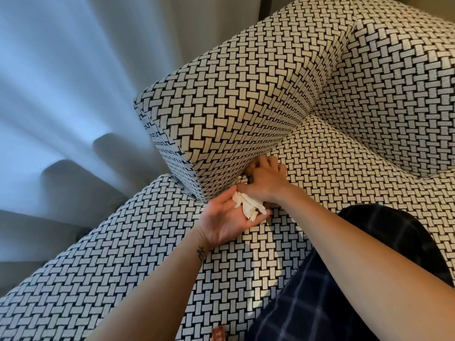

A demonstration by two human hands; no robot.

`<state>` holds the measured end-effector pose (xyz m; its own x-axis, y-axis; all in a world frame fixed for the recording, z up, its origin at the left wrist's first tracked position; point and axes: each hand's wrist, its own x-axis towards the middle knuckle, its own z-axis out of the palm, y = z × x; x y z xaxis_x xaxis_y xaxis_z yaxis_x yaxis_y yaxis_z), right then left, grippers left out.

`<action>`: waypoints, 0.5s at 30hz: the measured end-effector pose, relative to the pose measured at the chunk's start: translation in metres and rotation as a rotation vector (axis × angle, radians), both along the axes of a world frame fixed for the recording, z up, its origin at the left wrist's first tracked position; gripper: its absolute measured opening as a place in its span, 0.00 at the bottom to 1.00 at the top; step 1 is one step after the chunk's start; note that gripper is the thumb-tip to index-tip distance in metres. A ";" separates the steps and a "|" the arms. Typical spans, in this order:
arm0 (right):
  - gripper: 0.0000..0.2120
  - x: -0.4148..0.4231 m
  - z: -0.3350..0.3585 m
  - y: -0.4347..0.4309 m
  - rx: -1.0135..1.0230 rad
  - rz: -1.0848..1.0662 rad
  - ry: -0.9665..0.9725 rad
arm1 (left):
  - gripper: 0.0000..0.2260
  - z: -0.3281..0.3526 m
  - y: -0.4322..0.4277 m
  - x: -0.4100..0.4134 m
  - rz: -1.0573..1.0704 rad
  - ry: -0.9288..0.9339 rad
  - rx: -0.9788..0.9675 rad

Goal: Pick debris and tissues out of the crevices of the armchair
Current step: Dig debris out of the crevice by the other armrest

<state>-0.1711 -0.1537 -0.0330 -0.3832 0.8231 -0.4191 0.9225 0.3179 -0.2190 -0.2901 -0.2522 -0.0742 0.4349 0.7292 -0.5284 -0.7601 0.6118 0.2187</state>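
Note:
The armchair point(332, 173) is covered in a black-and-white woven pattern. My right hand point(267, 180) reaches into the crevice point(247, 172) between the armrest point(234, 107) and the seat cushion. Its bent fingertips are hidden in the gap. A small pale scrap point(237, 179) shows at the crevice, beside that hand's thumb. Just below, my left hand point(222, 220) lies palm up on the seat front, with crumpled white tissue pieces point(248, 205) resting on its palm and fingers.
A pale curtain point(61, 82) hangs to the left of the chair. My leg in dark checked trousers point(344, 279) rests on the seat at lower right. The backrest point(406, 82) rises at the upper right. A small red tag point(218, 334) sits at the bottom edge.

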 end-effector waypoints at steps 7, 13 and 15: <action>0.40 -0.022 -0.005 0.010 -0.059 -0.057 -0.204 | 0.28 -0.010 0.000 -0.003 -0.003 -0.112 0.029; 0.34 -0.025 -0.009 0.010 -0.051 -0.163 -0.100 | 0.25 -0.005 0.000 0.000 0.018 -0.097 0.018; 0.25 -0.018 -0.012 0.005 -0.024 -0.189 0.016 | 0.25 -0.005 0.001 -0.001 0.010 -0.074 0.019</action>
<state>-0.1888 -0.1487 -0.0451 -0.2292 0.8710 -0.4345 0.9616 0.1335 -0.2397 -0.2908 -0.2515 -0.0792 0.4648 0.7433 -0.4811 -0.7807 0.6004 0.1734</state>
